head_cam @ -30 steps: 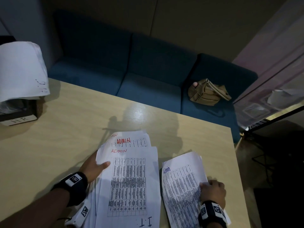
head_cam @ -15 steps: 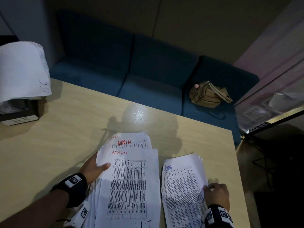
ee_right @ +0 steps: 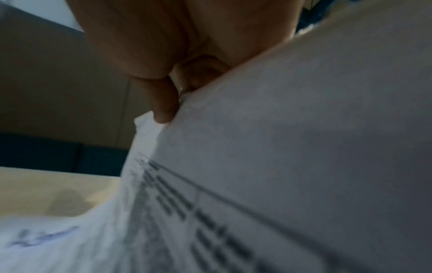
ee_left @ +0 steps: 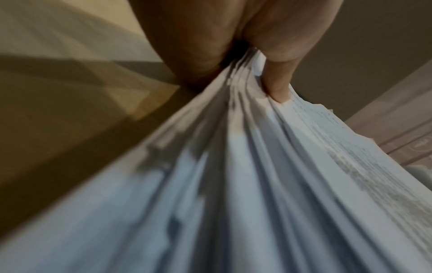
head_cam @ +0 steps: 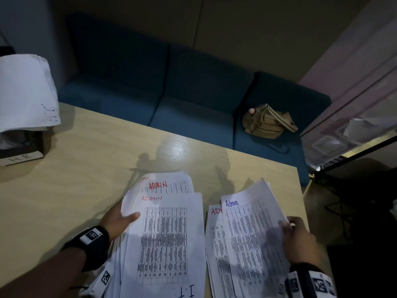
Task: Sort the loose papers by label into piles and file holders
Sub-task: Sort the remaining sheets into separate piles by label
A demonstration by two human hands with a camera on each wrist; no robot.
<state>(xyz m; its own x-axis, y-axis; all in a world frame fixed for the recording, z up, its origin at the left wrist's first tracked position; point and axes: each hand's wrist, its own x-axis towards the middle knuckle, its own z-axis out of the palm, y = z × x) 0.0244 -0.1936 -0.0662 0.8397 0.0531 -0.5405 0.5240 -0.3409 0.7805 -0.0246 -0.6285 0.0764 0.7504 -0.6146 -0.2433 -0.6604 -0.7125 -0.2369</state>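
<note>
A thick stack of printed sheets (head_cam: pixel 165 237) lies near the table's front, its top page marked ADMIN in red and I.T. at the bottom. My left hand (head_cam: pixel 120 220) grips its left edge, thumb on top; the left wrist view shows that thumb (ee_left: pixel 278 86) pressed on the fanned stack (ee_left: pixel 233 184). To the right lies a smaller ADMIN pile (head_cam: pixel 217 244). My right hand (head_cam: pixel 298 239) pinches the right edge of its top sheets (head_cam: pixel 251 229), marked Admin in blue, and holds them tilted up. In the right wrist view a finger (ee_right: pixel 163 103) sits on that sheet (ee_right: pixel 280 147).
An HR-labelled file holder (head_cam: pixel 21 155) with a drooping white sheet (head_cam: pixel 23 93) stands at the table's far left. The wooden table (head_cam: pixel 86 168) ends close to the right hand. Behind it is a blue sofa (head_cam: pixel 171 100) with a tan bag (head_cam: pixel 266 122).
My right hand has lifted the blue-labelled Admin sheets off the right pile, uncovering a red ADMIN page beneath. The left hand stays on the big stack's edge.
</note>
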